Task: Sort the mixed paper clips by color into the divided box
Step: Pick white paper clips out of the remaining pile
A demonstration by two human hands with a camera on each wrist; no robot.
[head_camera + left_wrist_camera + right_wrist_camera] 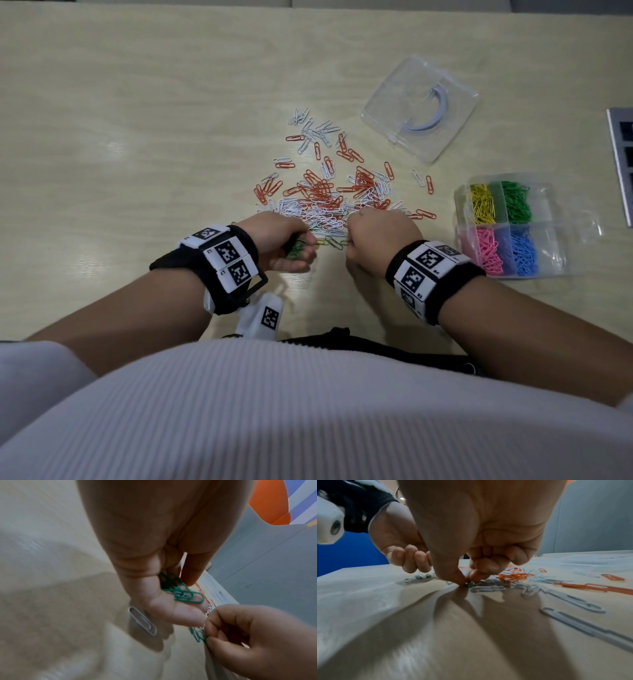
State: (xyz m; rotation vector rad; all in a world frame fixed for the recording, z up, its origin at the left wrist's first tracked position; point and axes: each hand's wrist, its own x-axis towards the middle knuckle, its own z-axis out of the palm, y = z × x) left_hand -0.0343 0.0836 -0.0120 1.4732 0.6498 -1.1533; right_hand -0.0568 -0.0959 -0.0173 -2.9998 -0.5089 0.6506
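A mixed pile of orange and white paper clips (pixel 329 192) lies on the table ahead of both hands. My left hand (pixel 291 245) cups a bunch of green clips (pixel 180 589) in curled fingers at the pile's near edge. My right hand (pixel 373 236) is beside it, thumb and forefinger pinching a green clip (pixel 469 584) down on the tabletop; the same green clip (pixel 199 637) shows in the left wrist view. The clear divided box (pixel 561 212) stands to the right, holding yellow, green, pink and blue clips in separate compartments.
The box's clear lid (pixel 419 109) lies beyond the pile at the right. A grey device (pixel 621 154) sits at the table's right edge. Loose white clips (pixel 573 618) lie near my right hand. A white tagged part (pixel 263 318) rests near my body.
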